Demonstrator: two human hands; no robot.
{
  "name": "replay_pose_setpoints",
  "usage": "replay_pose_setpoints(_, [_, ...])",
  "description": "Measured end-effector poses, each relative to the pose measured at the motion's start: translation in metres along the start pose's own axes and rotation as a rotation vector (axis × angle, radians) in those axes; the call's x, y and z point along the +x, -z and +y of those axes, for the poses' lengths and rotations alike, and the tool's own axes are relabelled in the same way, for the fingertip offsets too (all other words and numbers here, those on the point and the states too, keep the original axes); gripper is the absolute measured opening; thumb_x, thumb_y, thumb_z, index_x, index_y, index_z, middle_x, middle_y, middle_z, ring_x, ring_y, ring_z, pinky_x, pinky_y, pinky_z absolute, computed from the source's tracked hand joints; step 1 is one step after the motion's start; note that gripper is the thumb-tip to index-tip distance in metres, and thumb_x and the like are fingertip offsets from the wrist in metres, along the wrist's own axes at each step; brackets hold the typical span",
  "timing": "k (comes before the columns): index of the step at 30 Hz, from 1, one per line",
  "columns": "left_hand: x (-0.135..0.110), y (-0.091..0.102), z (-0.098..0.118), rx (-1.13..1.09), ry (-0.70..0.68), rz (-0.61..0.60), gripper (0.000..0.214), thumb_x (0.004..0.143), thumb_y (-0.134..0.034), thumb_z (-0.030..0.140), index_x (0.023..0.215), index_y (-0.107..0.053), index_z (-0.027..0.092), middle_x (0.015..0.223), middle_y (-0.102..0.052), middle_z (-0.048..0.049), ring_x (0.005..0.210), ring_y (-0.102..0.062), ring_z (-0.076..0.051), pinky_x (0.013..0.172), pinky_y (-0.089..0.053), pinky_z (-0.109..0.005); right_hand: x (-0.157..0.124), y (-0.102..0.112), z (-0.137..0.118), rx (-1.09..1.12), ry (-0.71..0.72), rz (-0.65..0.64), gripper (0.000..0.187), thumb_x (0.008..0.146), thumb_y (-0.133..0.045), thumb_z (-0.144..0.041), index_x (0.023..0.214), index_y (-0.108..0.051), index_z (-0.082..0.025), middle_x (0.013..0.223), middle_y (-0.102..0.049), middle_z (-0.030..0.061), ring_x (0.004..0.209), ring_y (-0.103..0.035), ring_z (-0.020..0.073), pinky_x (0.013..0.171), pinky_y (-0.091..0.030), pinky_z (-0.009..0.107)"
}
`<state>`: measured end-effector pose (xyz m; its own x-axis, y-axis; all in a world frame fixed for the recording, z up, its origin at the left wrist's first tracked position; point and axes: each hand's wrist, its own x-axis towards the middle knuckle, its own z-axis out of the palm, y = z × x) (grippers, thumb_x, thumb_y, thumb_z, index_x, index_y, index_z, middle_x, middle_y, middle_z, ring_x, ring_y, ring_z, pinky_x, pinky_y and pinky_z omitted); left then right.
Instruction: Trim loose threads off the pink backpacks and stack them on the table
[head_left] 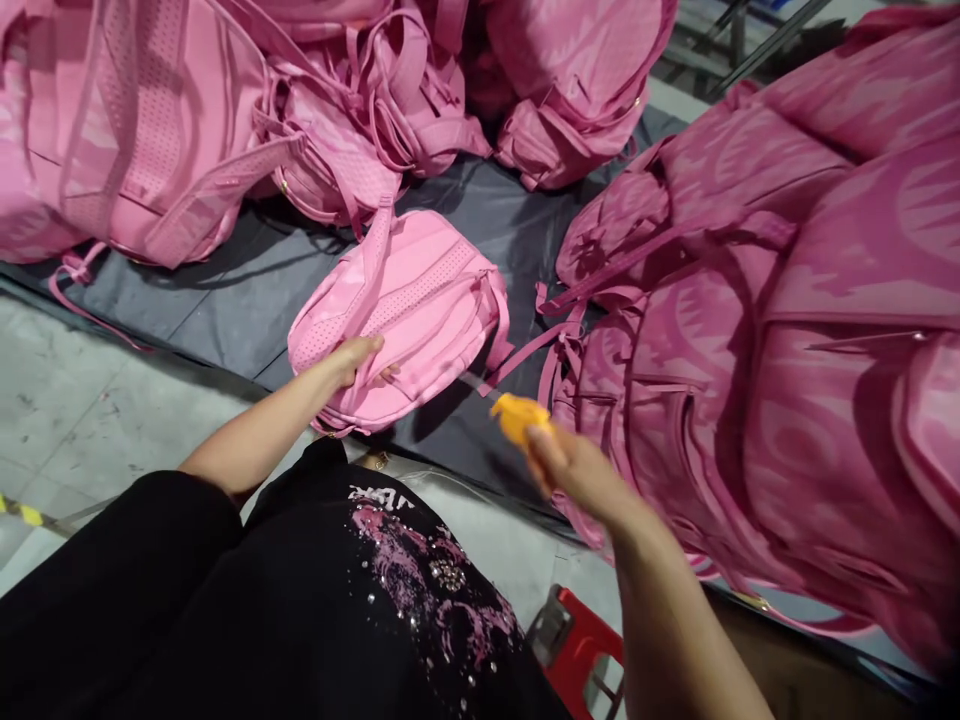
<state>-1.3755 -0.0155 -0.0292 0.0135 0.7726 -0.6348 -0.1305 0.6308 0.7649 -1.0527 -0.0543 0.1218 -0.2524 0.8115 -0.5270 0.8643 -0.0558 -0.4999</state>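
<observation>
A small pink backpack [427,290] lies with its strap side up on the dark-covered table. My left hand [360,362] is closed on its near left part, around the lower strap, with some fingertips hidden by the fabric. To the right, just off the bag's near edge, my right hand [559,460] is wrapped around a yellow-handled tool [519,418]. A thin, blurred tip seems to point from the tool toward the bag; its exact kind is unclear.
Large pink patterned backpacks [697,400] are stacked along the right. More pink bags [165,130] line the back and left. Dark sheeting [225,310] covers the table. Below its near edge are the pale floor [90,400] and a red object [577,650], possibly a stool.
</observation>
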Motion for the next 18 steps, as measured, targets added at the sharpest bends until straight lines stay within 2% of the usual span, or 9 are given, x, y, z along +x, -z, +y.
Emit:
replay_pose_setpoints(1, [0.001,-0.005,0.001,-0.050,0.022,-0.015,0.033,0.102,-0.042,0.042,0.116,-0.055,0.014,0.071,-0.071,-0.0111,0.057,-0.069,-0.022,0.055,-0.059,-0.033,0.003,0.001,-0.002,-0.055,-0.012,0.191,0.068,0.092,-0.028,-0.072,0.106,-0.065,-0.017,0.067,-0.065,0.0072,0.059,-0.060,0.0232,0.057,-0.046,0.033])
replay_pose_setpoints(2, [0.002,-0.011,0.001,-0.093,0.037,-0.024,0.031,0.103,-0.040,0.040,0.117,-0.052,0.015,0.071,-0.072,-0.0107,0.057,-0.070,-0.021,0.055,-0.058,-0.032,0.007,0.002,-0.005,-0.099,-0.009,0.319,0.067,0.093,-0.027,-0.070,0.106,-0.066,-0.017,0.075,-0.068,0.0097,0.066,-0.064,0.0247,0.060,-0.047,0.033])
replay_pose_setpoints(3, [0.002,-0.018,0.000,-0.128,0.048,-0.030,0.029,0.104,-0.038,0.037,0.119,-0.050,0.016,0.072,-0.072,-0.0103,0.057,-0.070,-0.021,0.054,-0.058,-0.031,0.009,0.002,-0.006,-0.130,0.012,0.351,0.065,0.094,-0.029,-0.068,0.108,-0.067,-0.017,0.083,-0.070,0.0115,0.075,-0.066,0.0260,0.064,-0.047,0.033])
replay_pose_setpoints(6, [0.004,-0.032,-0.007,-0.199,0.067,-0.041,0.025,0.105,-0.037,0.034,0.120,-0.048,0.017,0.074,-0.072,-0.0098,0.055,-0.070,-0.020,0.053,-0.056,-0.030,0.012,-0.003,-0.008,-0.165,0.040,0.236,0.056,0.097,-0.035,-0.057,0.122,-0.065,-0.017,0.094,-0.073,0.0130,0.088,-0.069,0.0283,0.071,-0.049,0.033])
replay_pose_setpoints(9, [0.008,-0.035,-0.012,-0.241,0.088,-0.061,0.023,0.103,-0.044,0.035,0.117,-0.049,0.018,0.075,-0.073,-0.0104,0.055,-0.069,-0.021,0.053,-0.056,-0.031,0.007,-0.014,-0.009,-0.198,-0.084,0.316,0.055,0.099,-0.032,-0.050,0.132,-0.060,-0.016,0.095,-0.074,0.0130,0.088,-0.070,0.0294,0.073,-0.049,0.034])
replay_pose_setpoints(12, [0.013,-0.031,-0.011,-0.257,0.108,-0.074,0.023,0.103,-0.045,0.037,0.117,-0.049,0.019,0.076,-0.073,-0.0099,0.056,-0.070,-0.021,0.056,-0.056,-0.031,0.007,-0.028,-0.014,-0.210,-0.119,0.258,0.055,0.101,-0.031,-0.050,0.134,-0.059,-0.015,0.092,-0.074,0.0118,0.084,-0.069,0.0281,0.072,-0.048,0.034])
replay_pose_setpoints(15, [0.015,-0.027,-0.009,-0.243,0.122,-0.088,0.023,0.104,-0.042,0.036,0.121,-0.046,0.021,0.078,-0.073,-0.0083,0.055,-0.069,-0.019,0.058,-0.057,-0.032,0.020,-0.043,-0.027,-0.221,-0.192,0.311,0.056,0.104,-0.025,-0.047,0.131,-0.058,-0.010,0.100,-0.073,0.0164,0.088,-0.068,0.0270,0.071,-0.046,0.032])
replay_pose_setpoints(18, [0.017,-0.026,-0.011,-0.209,0.128,-0.096,0.026,0.105,-0.040,0.034,0.126,-0.042,0.020,0.079,-0.073,-0.0086,0.054,-0.067,-0.018,0.056,-0.056,-0.031,0.033,-0.057,-0.043,-0.204,-0.183,0.251,0.052,0.104,-0.031,-0.051,0.128,-0.060,-0.016,0.107,-0.074,0.0139,0.094,-0.068,0.0252,0.071,-0.044,0.030])
